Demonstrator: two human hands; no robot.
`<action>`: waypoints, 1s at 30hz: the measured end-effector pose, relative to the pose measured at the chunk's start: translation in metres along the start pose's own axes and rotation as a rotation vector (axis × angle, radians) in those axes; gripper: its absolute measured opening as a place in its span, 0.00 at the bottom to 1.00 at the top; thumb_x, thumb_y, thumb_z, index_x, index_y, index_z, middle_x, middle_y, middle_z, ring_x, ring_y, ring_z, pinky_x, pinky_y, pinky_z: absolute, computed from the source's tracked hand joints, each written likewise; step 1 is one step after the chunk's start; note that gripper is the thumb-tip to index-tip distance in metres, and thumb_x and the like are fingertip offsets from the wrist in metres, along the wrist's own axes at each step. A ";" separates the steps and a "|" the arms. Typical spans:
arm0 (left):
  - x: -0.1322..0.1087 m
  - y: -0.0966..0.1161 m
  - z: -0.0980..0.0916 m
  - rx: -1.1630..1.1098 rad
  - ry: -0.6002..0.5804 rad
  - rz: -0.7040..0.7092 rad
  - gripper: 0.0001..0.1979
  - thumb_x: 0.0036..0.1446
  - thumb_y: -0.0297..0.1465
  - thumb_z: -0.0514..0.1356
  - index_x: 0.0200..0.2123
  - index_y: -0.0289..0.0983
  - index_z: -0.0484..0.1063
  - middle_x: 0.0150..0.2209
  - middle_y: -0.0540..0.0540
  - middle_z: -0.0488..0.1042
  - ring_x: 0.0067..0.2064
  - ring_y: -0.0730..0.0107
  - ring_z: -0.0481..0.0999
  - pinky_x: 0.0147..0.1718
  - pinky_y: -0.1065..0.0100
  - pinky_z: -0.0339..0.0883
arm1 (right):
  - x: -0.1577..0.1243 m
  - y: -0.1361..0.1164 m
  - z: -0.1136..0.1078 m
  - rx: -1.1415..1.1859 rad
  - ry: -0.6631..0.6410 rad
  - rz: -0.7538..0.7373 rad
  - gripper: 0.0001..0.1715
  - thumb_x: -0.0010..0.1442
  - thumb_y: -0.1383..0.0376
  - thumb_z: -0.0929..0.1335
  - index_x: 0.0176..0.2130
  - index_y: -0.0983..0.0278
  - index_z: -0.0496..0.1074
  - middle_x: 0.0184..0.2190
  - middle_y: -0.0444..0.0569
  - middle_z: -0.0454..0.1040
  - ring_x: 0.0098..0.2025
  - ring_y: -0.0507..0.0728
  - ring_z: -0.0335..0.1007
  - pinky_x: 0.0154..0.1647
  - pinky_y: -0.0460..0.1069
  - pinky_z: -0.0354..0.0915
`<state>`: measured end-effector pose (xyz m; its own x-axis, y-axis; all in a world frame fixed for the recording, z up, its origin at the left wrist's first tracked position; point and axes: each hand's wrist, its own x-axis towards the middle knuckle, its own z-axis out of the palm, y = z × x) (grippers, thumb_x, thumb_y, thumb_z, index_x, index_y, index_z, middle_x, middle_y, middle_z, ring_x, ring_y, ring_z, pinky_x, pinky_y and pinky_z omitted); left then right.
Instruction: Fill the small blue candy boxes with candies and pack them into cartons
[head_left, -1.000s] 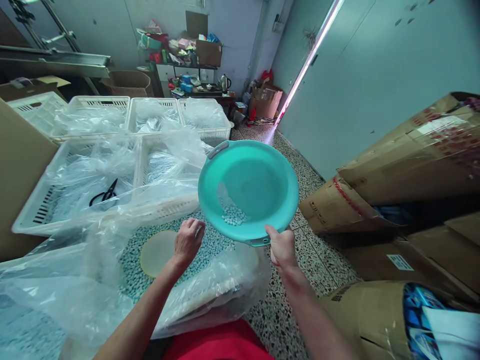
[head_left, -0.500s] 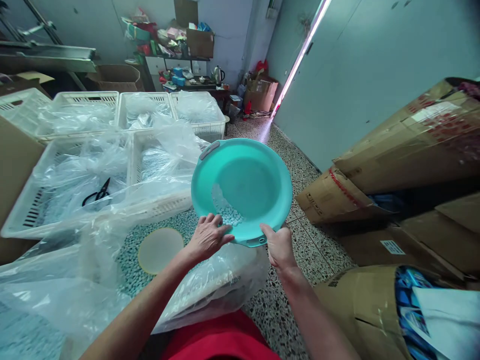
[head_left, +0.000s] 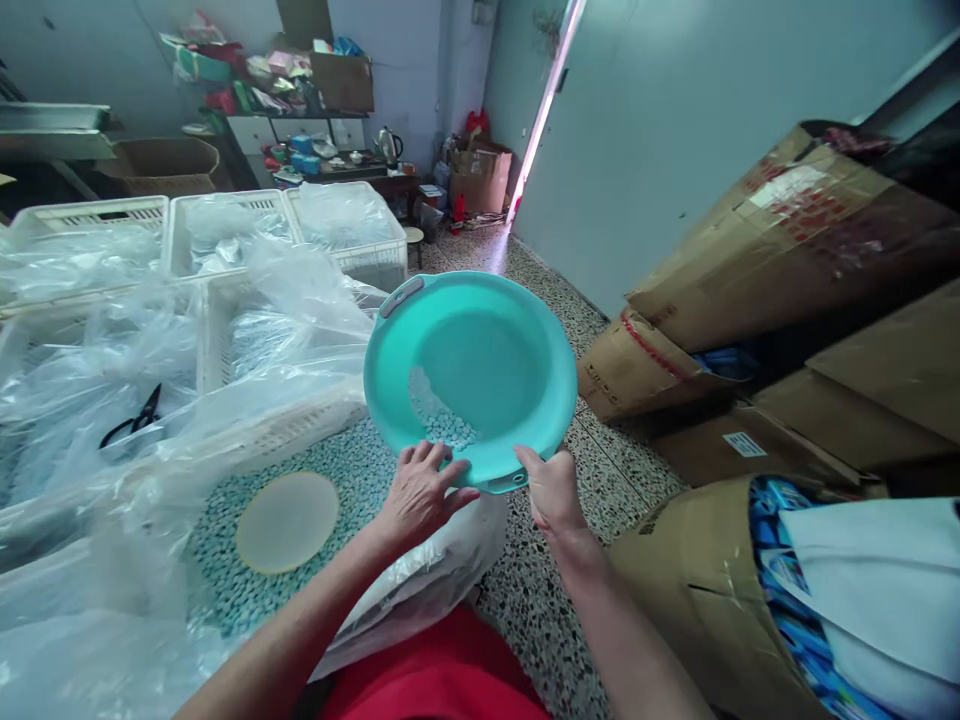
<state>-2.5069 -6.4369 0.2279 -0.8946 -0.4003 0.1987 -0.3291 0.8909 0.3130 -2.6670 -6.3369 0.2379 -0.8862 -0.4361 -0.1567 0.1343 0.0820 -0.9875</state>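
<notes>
Leftward of the left hand [head_left: 424, 495], clear plastic sheeting [head_left: 112, 565] surrounds a broad bed of small pale-blue pellets [head_left: 358, 455]. Just ahead of both hands is a round turquoise plastic basin [head_left: 491, 345], its near rim pinched by the right hand [head_left: 555, 490], thumb uppermost. Being round, it has no long axis. A flat pale disc with a yellow edge [head_left: 288, 523] lies on the bed, left of the left hand. Smallest, a loose heap of pale pellets [head_left: 452, 430] sits in the basin just beyond the left fingertips [head_left: 424, 450], so the left hand is nearer; its fingers bend loosely at the rim, and whether they grip I cannot tell.
</notes>
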 end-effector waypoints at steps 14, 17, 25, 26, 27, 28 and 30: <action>0.059 0.157 0.111 -0.252 -0.228 0.424 0.08 0.58 0.31 0.54 0.27 0.41 0.69 0.30 0.46 0.72 0.35 0.62 0.70 0.33 0.61 0.63 | 0.085 -0.017 -0.188 -0.018 0.445 -0.131 0.22 0.38 0.65 0.72 0.37 0.70 0.71 0.36 0.54 0.77 0.35 0.58 0.72 0.38 0.52 0.68; 0.075 0.134 0.103 -0.262 -0.178 0.263 0.09 0.61 0.33 0.51 0.31 0.39 0.68 0.32 0.46 0.71 0.35 0.66 0.70 0.33 0.64 0.65 | 0.106 -0.021 -0.219 0.038 0.499 -0.041 0.26 0.37 0.66 0.72 0.40 0.68 0.69 0.38 0.53 0.77 0.38 0.57 0.73 0.38 0.50 0.69; 0.120 0.090 0.077 -0.575 0.124 -0.121 0.11 0.61 0.38 0.52 0.40 0.40 0.68 0.39 0.46 0.70 0.36 0.70 0.72 0.36 0.67 0.68 | 0.132 -0.021 -0.290 -0.018 0.231 0.449 0.12 0.34 0.76 0.71 0.25 0.69 0.71 0.16 0.48 0.73 0.20 0.58 0.71 0.20 0.51 0.68; 0.124 0.087 0.077 -0.565 0.144 -0.150 0.13 0.60 0.39 0.52 0.43 0.39 0.67 0.41 0.45 0.70 0.38 0.68 0.73 0.38 0.65 0.68 | 0.125 -0.021 -0.300 -0.035 0.183 0.507 0.12 0.33 0.78 0.71 0.24 0.70 0.71 0.16 0.49 0.73 0.19 0.58 0.70 0.20 0.52 0.68; 0.128 0.086 0.077 -0.540 0.159 -0.169 0.15 0.59 0.41 0.53 0.45 0.39 0.67 0.44 0.43 0.69 0.42 0.65 0.72 0.41 0.63 0.68 | 0.118 -0.022 -0.309 -0.050 0.134 0.565 0.12 0.33 0.79 0.71 0.24 0.70 0.72 0.16 0.49 0.74 0.19 0.58 0.71 0.20 0.52 0.69; 0.134 0.084 0.076 -0.504 0.168 -0.173 0.19 0.58 0.42 0.54 0.48 0.38 0.65 0.47 0.41 0.68 0.46 0.61 0.71 0.45 0.59 0.67 | 0.111 -0.024 -0.317 -0.063 0.086 0.618 0.13 0.33 0.80 0.71 0.24 0.71 0.72 0.16 0.50 0.74 0.20 0.59 0.71 0.21 0.53 0.69; 0.149 0.084 0.076 -0.453 0.141 -0.154 0.27 0.54 0.44 0.57 0.53 0.36 0.63 0.53 0.37 0.65 0.56 0.53 0.64 0.53 0.52 0.60 | 0.101 -0.027 -0.328 -0.086 0.006 0.706 0.14 0.33 0.82 0.70 0.25 0.72 0.73 0.17 0.50 0.75 0.21 0.60 0.72 0.22 0.55 0.70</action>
<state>-2.6903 -6.4057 0.2132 -0.7859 -0.5729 0.2328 -0.2615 0.6490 0.7145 -2.9053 -6.0895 0.2535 -0.6025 -0.2479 -0.7586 0.6419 0.4142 -0.6452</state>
